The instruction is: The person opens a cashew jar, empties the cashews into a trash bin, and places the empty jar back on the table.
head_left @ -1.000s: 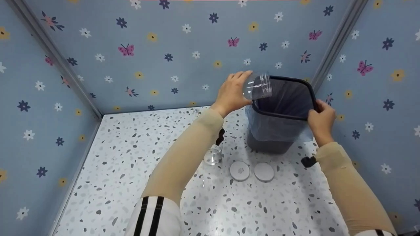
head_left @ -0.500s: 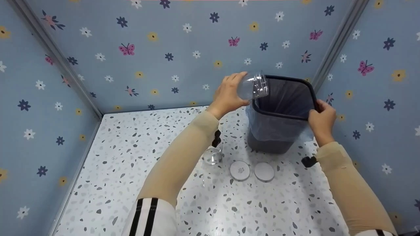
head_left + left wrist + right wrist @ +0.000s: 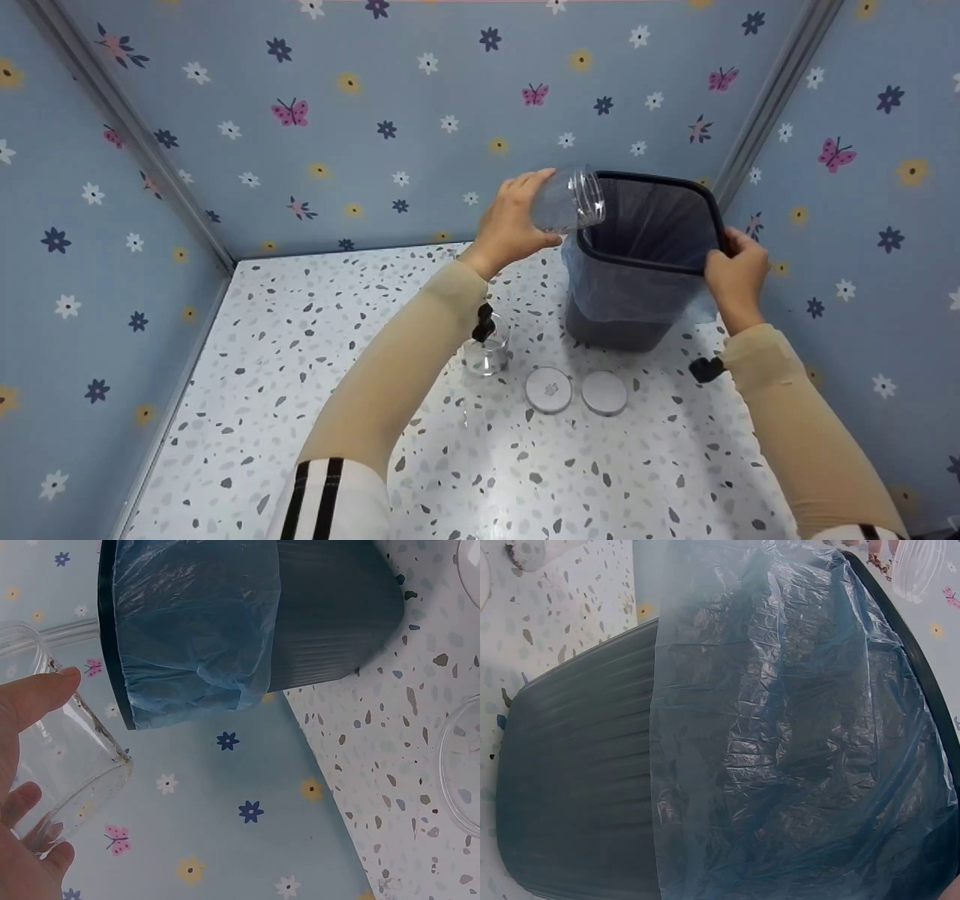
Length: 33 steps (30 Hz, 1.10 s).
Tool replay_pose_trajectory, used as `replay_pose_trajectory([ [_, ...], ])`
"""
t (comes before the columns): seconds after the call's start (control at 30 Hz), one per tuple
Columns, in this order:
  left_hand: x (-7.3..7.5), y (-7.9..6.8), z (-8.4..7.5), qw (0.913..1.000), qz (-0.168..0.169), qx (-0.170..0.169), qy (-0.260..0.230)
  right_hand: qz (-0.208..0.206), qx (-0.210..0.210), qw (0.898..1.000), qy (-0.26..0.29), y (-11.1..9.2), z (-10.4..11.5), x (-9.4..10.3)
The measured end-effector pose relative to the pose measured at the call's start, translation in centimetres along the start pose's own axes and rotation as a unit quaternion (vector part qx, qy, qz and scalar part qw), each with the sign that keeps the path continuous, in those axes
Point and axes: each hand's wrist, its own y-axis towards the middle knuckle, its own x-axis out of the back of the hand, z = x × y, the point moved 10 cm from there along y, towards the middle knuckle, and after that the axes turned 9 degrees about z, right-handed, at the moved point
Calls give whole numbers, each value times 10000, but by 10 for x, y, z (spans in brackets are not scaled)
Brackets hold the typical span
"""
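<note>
My left hand (image 3: 510, 221) grips a clear jar (image 3: 561, 201) tipped on its side, its open mouth facing right at the left edge of a dark grey bin (image 3: 615, 331). In the left wrist view, dark crumbs cling along the wall of the jar (image 3: 75, 739). At the bin's right side, my right hand (image 3: 739, 281) grips the black rim (image 3: 637, 266), thumb outside and fingers partly hidden. A bluish bag (image 3: 630, 291) lines the bin and folds over its outside. The right wrist view is mostly filled by this liner (image 3: 780, 735); dark crumbs show near the jar's mouth (image 3: 919, 570).
On the speckled white surface (image 3: 315, 375) stands a second clear jar (image 3: 487, 358), partly behind the left forearm. Two round white lids (image 3: 548, 390) lie side by side in front of the bin. Flower-patterned panels (image 3: 420, 97) rise at the back and both sides.
My left hand has drawn the tipped jar leftward, so its mouth has shifted from over the bin's opening to its left edge. The right hand and the bin have stayed put.
</note>
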Motion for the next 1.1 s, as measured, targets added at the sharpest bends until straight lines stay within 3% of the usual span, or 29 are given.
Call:
replay_pose_trajectory([
  [0.43, 13, -14, 27, 9996, -143, 147, -182, 18, -82, 9999, -63, -1, 0, -1],
  [1.1, 25, -32, 53, 9988, -317, 231, -297, 7, -240, 9997, -88, -1, 0, -1],
])
